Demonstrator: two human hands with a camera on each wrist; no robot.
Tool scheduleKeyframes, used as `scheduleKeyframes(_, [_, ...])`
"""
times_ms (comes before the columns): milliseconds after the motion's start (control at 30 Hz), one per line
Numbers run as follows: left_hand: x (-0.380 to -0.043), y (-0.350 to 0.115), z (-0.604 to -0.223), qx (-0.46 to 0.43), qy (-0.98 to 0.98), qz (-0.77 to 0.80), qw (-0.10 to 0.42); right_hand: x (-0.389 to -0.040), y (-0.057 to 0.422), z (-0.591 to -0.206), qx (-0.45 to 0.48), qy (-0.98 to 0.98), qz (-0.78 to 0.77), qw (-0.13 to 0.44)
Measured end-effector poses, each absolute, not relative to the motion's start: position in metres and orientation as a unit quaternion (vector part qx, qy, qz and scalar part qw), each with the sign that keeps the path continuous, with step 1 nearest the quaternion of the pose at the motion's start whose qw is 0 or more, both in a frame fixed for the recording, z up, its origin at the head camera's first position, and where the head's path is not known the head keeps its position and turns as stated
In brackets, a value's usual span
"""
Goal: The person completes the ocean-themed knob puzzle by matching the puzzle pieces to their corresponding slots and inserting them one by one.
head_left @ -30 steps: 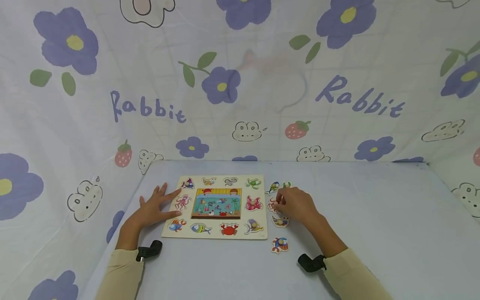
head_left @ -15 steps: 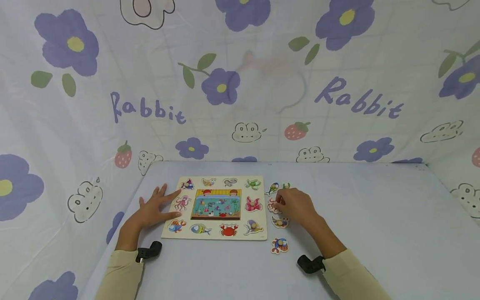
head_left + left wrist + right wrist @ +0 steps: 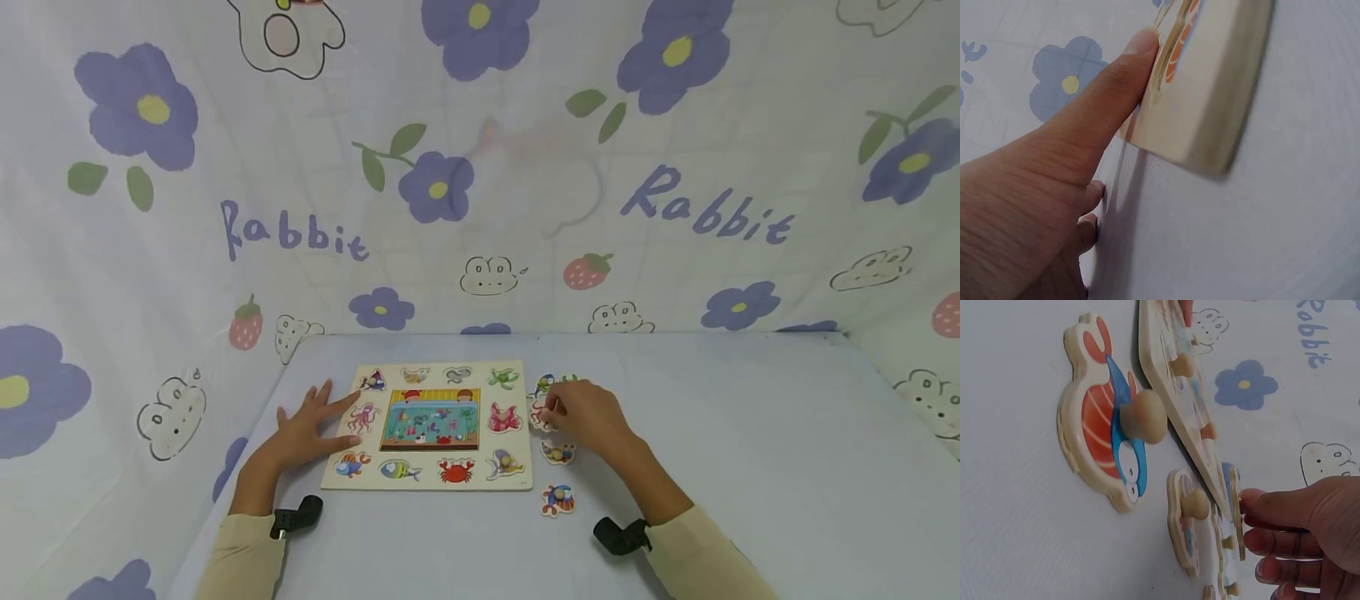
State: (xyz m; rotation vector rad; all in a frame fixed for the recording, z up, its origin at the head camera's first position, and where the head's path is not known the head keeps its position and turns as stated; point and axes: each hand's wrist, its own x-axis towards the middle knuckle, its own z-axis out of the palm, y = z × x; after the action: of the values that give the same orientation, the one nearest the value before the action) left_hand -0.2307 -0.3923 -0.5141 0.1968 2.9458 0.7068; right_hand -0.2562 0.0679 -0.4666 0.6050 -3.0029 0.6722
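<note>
A curtain [image 3: 525,200] printed with flowers, rabbits and strawberries hangs behind and beside the surface [image 3: 720,450], which is covered in smooth, pale material. Beside the board [image 3: 480,477], along its right side, lie a fish piece [image 3: 543,384], a green piece [image 3: 570,379], a curved piece [image 3: 558,452] and, nearest the person, a crayfish piece [image 3: 558,500]. The right hand [image 3: 590,417] partly covers the green piece from where I stand. Black cameras [image 3: 298,516] jut from both wrists, just beyond beige sleeves [image 3: 243,557].

The board is a pale wooden slab with rounded corners and a bright aquarium picture in its middle. The loose pieces are flat, wavy-edged wood; the crayfish piece bears a round, turned knob [image 3: 1146,417].

The right hand's grip is nearly closed, thumb and fingers pinching the octopus piece [image 3: 537,415] just off the board's right edge; I can't tell whether it touches the surface. The left hand [image 3: 303,429] has its grip spread wide, thumb and forefinger resting on the board's left edge.

Against half a second ago, the head view has tipped upward, showing more curtain; both hands keep their places about the board.
</note>
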Motion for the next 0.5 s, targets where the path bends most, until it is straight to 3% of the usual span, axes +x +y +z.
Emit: scheduleKeyframes(500, [-0.229, -0.393, -0.513, 0.066, 0.969, 0.233, 0.051, -0.231, 0.020, -0.444, 0.273, -0.943, 0.189, 0.004])
